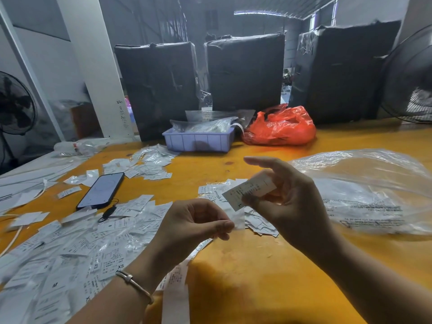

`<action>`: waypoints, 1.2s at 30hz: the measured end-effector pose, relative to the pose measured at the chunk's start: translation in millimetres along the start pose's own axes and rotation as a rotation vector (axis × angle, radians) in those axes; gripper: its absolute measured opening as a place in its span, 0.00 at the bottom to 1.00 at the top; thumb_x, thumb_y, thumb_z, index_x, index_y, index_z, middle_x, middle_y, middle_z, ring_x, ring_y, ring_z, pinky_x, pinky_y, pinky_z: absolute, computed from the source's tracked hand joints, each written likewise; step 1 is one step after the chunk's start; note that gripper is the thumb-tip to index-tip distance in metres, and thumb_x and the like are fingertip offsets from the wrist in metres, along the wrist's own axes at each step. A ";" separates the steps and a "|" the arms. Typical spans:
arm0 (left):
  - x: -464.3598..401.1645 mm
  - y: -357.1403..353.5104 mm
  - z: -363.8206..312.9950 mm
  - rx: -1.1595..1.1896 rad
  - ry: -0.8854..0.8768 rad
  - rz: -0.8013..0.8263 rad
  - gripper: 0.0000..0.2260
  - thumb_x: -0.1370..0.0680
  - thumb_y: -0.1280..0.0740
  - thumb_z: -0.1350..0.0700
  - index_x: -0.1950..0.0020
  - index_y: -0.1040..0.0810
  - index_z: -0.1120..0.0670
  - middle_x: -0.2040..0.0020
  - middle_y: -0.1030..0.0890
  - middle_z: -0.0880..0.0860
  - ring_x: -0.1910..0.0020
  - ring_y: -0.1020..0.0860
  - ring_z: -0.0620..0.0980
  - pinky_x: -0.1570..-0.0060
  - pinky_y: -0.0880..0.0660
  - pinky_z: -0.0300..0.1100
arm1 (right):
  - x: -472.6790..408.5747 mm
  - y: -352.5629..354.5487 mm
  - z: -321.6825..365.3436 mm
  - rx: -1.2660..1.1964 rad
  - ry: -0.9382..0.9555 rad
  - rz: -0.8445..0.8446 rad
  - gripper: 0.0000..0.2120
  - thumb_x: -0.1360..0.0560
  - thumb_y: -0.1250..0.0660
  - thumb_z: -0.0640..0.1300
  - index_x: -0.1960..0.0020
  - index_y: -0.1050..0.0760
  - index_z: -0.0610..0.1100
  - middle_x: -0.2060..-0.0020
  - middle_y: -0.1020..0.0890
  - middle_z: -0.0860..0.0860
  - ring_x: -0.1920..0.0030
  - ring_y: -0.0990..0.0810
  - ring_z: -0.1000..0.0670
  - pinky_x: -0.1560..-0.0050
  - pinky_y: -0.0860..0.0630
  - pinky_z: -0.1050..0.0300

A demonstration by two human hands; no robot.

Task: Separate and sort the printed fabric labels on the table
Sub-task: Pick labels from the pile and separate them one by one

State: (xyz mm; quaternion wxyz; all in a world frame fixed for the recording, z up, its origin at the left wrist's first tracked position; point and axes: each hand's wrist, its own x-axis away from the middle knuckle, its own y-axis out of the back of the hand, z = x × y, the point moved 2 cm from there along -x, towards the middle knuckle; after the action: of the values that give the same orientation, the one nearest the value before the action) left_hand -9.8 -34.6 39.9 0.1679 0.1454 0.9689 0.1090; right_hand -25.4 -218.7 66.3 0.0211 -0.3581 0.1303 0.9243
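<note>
My right hand (289, 202) pinches a white printed fabric label (249, 191) marked L between thumb and fingers, raised above the yellow table (257, 265). My left hand (194, 223) pinches the top of a long strip of joined labels (177, 281), which hangs down toward the near table edge. Behind my hands lies a small heap of cut labels (257, 222). A broad spread of loose labels (77, 249), some marked XS, S and M, covers the table's left side. Another pile of labels (147, 166) lies farther back.
A black phone (101, 190) with a strap lies among the labels at left. A lilac plastic bin (198, 140), a red plastic bag (280, 127) and black wrapped boxes (245, 71) stand at the back. A large clear plastic bag (369, 192) lies at right. Fans flank the table.
</note>
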 end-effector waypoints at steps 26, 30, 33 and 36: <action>-2.6 -1.0 5.8 -0.054 0.058 0.042 0.10 0.31 0.28 0.54 0.56 0.16 0.60 0.62 0.14 0.56 0.65 0.16 0.52 0.64 0.21 0.40 | -2.8 0.0 -14.8 0.175 -0.050 0.152 0.13 0.30 0.28 0.36 0.48 0.20 0.49 0.62 0.17 0.51 0.63 0.20 0.45 0.63 0.24 0.45; -2.0 0.5 5.7 -0.028 0.060 0.014 0.10 0.32 0.28 0.52 0.57 0.16 0.58 0.61 0.14 0.56 0.63 0.16 0.54 0.63 0.21 0.41 | -3.1 1.0 -17.1 0.107 -0.051 0.057 0.08 0.30 0.27 0.34 0.55 0.18 0.44 0.65 0.16 0.50 0.65 0.20 0.47 0.63 0.24 0.46; -2.5 0.3 6.0 -0.041 0.062 0.004 0.12 0.33 0.28 0.51 0.57 0.16 0.59 0.61 0.14 0.56 0.62 0.16 0.55 0.63 0.21 0.41 | -0.1 -5.0 -20.9 -0.013 -0.129 0.095 0.08 0.30 0.27 0.31 0.56 0.19 0.43 0.67 0.16 0.50 0.67 0.18 0.46 0.63 0.21 0.44; -3.4 -0.1 6.8 -0.035 0.067 -0.015 0.12 0.33 0.27 0.52 0.59 0.16 0.60 0.61 0.15 0.58 0.63 0.17 0.52 0.64 0.22 0.40 | 2.3 -9.0 -25.5 -0.016 -0.137 0.110 0.10 0.29 0.30 0.28 0.60 0.19 0.43 0.69 0.17 0.51 0.70 0.19 0.50 0.66 0.20 0.48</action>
State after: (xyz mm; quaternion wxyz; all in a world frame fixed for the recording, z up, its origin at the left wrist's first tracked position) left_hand -4.4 -34.7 34.6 0.1389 0.1315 0.9729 0.1297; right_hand -9.2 -216.7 44.7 -0.0237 -0.2867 0.1404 0.9474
